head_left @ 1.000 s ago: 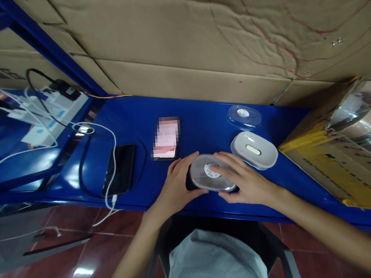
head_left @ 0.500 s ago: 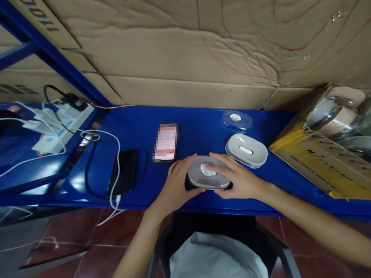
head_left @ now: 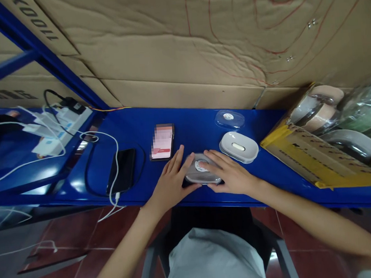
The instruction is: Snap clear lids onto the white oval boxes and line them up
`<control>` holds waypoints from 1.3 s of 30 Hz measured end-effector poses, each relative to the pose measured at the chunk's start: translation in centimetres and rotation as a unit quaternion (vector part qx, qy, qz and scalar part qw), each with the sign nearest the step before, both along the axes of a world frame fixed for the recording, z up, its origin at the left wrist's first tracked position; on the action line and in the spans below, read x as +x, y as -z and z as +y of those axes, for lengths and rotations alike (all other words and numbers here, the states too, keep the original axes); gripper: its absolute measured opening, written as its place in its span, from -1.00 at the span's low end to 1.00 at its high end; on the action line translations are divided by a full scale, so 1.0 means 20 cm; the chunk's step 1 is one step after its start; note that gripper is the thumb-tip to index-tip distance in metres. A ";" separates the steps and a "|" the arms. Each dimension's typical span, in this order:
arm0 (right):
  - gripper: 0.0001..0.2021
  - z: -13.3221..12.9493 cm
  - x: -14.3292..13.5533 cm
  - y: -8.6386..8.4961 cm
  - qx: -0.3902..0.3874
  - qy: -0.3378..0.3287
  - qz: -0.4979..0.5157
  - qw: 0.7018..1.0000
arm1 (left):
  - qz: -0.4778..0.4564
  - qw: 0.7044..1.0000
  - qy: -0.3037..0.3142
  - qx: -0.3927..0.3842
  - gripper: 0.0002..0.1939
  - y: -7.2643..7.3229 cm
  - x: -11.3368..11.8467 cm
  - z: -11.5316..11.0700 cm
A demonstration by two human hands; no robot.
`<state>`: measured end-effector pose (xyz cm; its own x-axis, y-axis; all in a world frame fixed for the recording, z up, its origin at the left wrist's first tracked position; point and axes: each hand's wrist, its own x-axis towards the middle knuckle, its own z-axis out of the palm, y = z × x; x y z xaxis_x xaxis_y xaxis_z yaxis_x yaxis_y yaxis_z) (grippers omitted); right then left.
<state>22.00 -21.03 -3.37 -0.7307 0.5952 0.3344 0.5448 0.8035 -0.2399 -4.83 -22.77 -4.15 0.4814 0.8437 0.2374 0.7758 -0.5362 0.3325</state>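
A grey oval dish with a clear lid and a round white label [head_left: 202, 166] lies near the front edge of the blue table. My left hand [head_left: 172, 180] holds its left side, fingers spread and thumb at the near edge. On the right side, my right hand [head_left: 228, 173] grips it, with fingertips over the lid by the label. Behind my right hand sits a white oval dish [head_left: 243, 145] with a small pale bar in its centre. A separate clear lid [head_left: 239, 120] with a round label rests behind that dish.
A lit phone [head_left: 163, 142] lies behind my left hand. Further left are a dark phone [head_left: 121, 171] with a white cable and a power strip [head_left: 55, 135]. A cardboard box [head_left: 320, 159] of wrapped dishes stands right. Cardboard [head_left: 154, 56] lines the back.
The view has shifted slightly. My left hand's fingers have spread and lifted more at the dish's left side, while my right hand stays on its right side.
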 end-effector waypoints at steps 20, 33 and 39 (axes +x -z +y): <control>-0.28 0.06 0.32 -0.17 0.014 0.220 -0.040 0.975 | 0.015 0.993 -0.034 0.110 -0.42 -0.02 -0.03 -0.19; -0.35 0.50 0.25 -0.18 -0.060 0.214 0.018 0.975 | -0.037 0.993 0.034 0.108 -0.56 -0.10 0.23 -0.26; -0.11 0.89 0.32 -0.13 -0.119 0.361 -0.077 0.922 | -0.024 0.980 0.133 0.145 -0.64 -0.15 0.45 -0.27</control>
<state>28.43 -3.28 -0.85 -0.1435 0.9880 0.0572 0.9595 0.1530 -0.2367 4.09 -28.15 -1.17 0.6580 0.5831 0.4765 0.5827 -0.7951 0.1683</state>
